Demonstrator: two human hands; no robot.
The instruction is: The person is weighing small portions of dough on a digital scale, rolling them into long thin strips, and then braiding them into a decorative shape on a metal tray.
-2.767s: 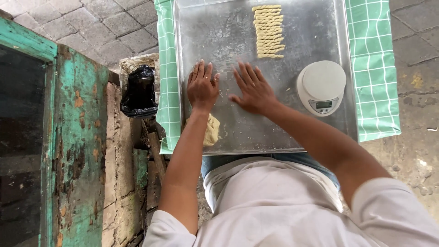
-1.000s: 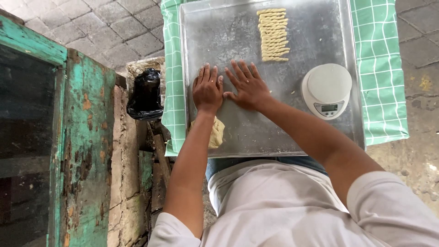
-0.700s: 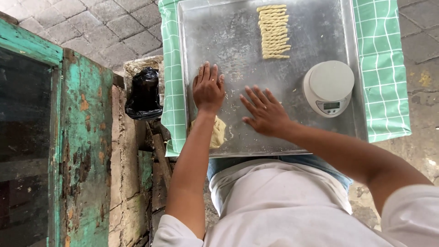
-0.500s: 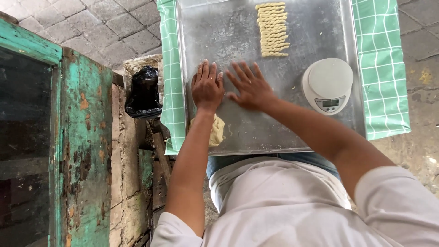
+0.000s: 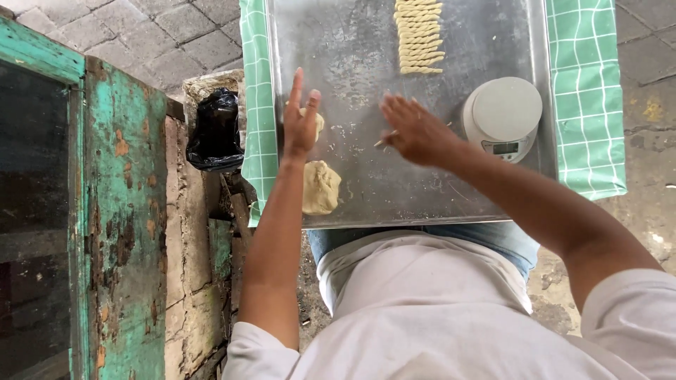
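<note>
My left hand (image 5: 299, 119) is lifted on its edge over the left part of the metal tray (image 5: 352, 42), fingers straight and holding nothing. A small piece of pale dough (image 5: 319, 121) shows just behind it. A bigger dough lump (image 5: 320, 186) lies by my left wrist near the tray's front edge. My right hand (image 5: 415, 130) hovers over the tray's middle, blurred. Its fingers are curled, and the end of a thin dough strand (image 5: 384, 141) pokes out from under them. A row of several twisted dough sticks (image 5: 419, 35) lies at the far end of the tray.
A round white kitchen scale (image 5: 501, 112) stands on the tray's right side. A green checked cloth (image 5: 584, 84) lies under the tray. A black plastic bag (image 5: 215, 130) hangs left of the table, beside a worn teal door (image 5: 120, 211). The ground is stone paving.
Both hands were pressed flat together on the tray. Now they are lifted and apart: the left turned onto its edge, the right moved right with a thin strand.
</note>
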